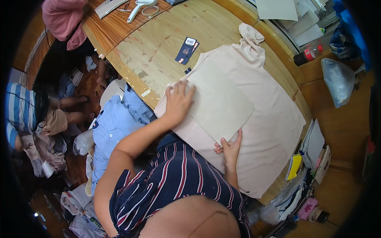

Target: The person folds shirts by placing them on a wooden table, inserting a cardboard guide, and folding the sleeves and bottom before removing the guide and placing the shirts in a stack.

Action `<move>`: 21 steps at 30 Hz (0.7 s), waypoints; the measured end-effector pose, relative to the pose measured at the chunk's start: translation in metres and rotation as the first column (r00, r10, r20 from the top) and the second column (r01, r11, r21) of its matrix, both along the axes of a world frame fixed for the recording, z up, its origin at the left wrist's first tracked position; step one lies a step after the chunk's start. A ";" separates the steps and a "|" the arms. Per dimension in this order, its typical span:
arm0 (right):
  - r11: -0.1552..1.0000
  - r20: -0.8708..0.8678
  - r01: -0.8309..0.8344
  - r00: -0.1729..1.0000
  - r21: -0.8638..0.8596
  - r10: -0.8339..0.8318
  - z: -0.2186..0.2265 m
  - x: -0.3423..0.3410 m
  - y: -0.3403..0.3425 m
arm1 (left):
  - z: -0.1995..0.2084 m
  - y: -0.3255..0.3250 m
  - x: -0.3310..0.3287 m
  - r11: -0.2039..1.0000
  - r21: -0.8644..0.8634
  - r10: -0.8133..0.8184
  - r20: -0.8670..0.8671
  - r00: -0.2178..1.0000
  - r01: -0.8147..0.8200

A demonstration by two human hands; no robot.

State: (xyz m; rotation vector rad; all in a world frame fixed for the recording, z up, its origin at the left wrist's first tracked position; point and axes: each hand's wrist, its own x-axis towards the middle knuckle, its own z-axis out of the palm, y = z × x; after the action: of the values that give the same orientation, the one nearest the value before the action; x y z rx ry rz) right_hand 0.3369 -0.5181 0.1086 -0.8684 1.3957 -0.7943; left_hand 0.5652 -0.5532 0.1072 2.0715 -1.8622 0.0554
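Observation:
A pale pink garment (274, 107), seemingly a shirt, lies spread over the wooden table (151, 47) in front of me. On top of it rests a flat greyish-white cardboard sheet (222, 101), set at a slant. My left hand (180, 101) presses down at the sheet's left edge, fingers spread across sheet and cloth. At the sheet's near corner, my right hand (231, 150) grips the edge with curled fingers; its thumb and fingers are partly hidden. A dark blue hang tag (186, 50) lies on the wood beyond the garment, joined by a thin string.
Light blue shirts (115, 123) are heaped at the table's left. A white-handled tool (137, 10) and tape ring (150, 11) lie at the far left. A bottle (308, 54) and plastic bag (337, 81) stand right. Other people (65, 20) are at the left.

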 end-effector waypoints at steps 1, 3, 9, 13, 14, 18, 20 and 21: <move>1.000 0.003 -0.011 1.000 0.009 0.011 0.001 0.001 -0.002 | 0.001 0.011 -0.007 0.996 0.014 -0.082 -0.069 0.994 0.084; 0.999 0.010 -0.029 1.000 0.026 0.029 0.003 0.001 -0.005 | 0.003 0.029 -0.019 0.983 0.038 -0.175 -0.117 0.978 0.181; 0.994 -0.016 -0.057 0.998 0.092 0.059 0.005 -0.003 -0.014 | -0.014 0.031 -0.017 0.984 0.009 -0.177 -0.120 0.977 0.179; 0.992 -0.153 -0.120 0.980 0.047 0.126 0.014 -0.028 -0.029 | -0.009 0.028 -0.015 0.984 0.019 -0.178 -0.059 0.982 0.179; 0.993 -0.260 -0.111 0.960 -0.025 0.101 0.017 -0.051 -0.047 | -0.005 0.029 -0.015 0.988 0.026 -0.149 -0.039 0.988 0.150; 0.843 -0.683 0.122 0.532 -0.523 -0.500 -0.016 -0.259 -0.136 | 0.007 -0.036 -0.025 0.976 0.022 -0.213 -0.073 0.974 0.215; 0.861 -0.827 0.044 0.256 -0.507 -0.500 -0.012 -0.328 -0.174 | 0.001 -0.100 -0.026 0.962 -0.074 -0.268 -0.039 0.963 0.264; 0.873 -0.859 0.039 0.159 -0.486 -0.486 -0.027 -0.372 -0.191 | -0.004 -0.137 -0.030 0.947 -0.121 -0.302 -0.010 0.953 0.299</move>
State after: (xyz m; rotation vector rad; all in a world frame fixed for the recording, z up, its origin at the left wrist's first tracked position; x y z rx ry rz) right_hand -0.0354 -0.7092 0.0815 -1.6116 2.7128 -0.7701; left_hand 0.5350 -0.6906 0.1031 1.6826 -2.0815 0.0576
